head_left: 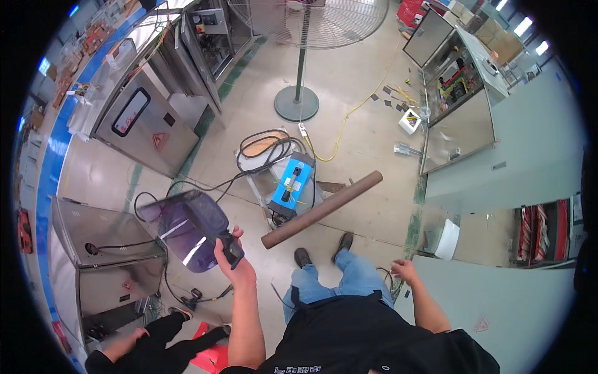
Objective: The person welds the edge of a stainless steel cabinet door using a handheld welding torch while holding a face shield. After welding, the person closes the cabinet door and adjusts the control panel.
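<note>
My left hand (238, 262) is closed around the black headband part of a purple-tinted face shield (198, 232), raised at the left. The shield hangs tilted in front of a steel cabinet, its edge blurred. My right hand (405, 272) is at my right side with curled fingers, beside a grey cabinet panel (473, 305). A black cable (384, 272) shows just beside it; whether the fingers hold anything is hidden. In front of my feet lies a long brown pipe (322, 210), slanting up to the right. Behind it sits a blue welding machine (291, 184) with a black handle.
Black cables (265, 153) coil around the welding machine. A yellow cord (339, 140) crosses the floor near a fan stand (296, 103). Steel cabinets (149, 121) line the left. An open cabinet (458, 100) stands right. A co-worker (156, 346) crouches lower left beside a red object (210, 356).
</note>
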A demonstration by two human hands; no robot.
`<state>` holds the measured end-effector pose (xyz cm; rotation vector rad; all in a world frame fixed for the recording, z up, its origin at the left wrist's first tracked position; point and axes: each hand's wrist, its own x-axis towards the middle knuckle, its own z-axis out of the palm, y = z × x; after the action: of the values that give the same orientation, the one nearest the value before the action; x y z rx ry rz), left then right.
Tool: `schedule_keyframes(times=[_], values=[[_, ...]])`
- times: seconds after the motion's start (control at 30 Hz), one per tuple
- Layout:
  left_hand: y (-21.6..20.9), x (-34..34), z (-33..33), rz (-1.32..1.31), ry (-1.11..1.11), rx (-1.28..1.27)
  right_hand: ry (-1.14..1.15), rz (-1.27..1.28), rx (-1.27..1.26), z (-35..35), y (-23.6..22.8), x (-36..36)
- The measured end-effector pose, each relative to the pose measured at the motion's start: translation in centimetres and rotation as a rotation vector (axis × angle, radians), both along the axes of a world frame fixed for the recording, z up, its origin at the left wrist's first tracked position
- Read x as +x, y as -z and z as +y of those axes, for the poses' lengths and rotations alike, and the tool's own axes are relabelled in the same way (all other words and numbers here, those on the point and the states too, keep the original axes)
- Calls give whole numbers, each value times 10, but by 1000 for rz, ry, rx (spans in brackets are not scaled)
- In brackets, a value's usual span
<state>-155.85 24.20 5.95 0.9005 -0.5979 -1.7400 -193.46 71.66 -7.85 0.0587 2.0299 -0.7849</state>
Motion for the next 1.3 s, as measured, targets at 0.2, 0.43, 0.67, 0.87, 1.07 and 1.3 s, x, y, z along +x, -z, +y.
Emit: schedule_keyframes(times=[0.2,0.43,0.67,0.87,1.07,1.3], values=[[-32,-77,-8,-232,-322,234,-12,18,22,-110,30,-164],[-26,-134,9,-617,-570,354,-448,85,-144,-362,106,-282],[-1,-144,2,-1177,-939,459,-980,73,-78,-521,228,-271],[-9,-198,-27,-1441,-960,636,-1021,10,38,-560,272,-258],[2,-177,-14,-1476,-936,530,-971,54,-74,-628,292,-247],[2,-198,-28,-1498,-927,476,-1107,-70,30,-674,322,-234]])
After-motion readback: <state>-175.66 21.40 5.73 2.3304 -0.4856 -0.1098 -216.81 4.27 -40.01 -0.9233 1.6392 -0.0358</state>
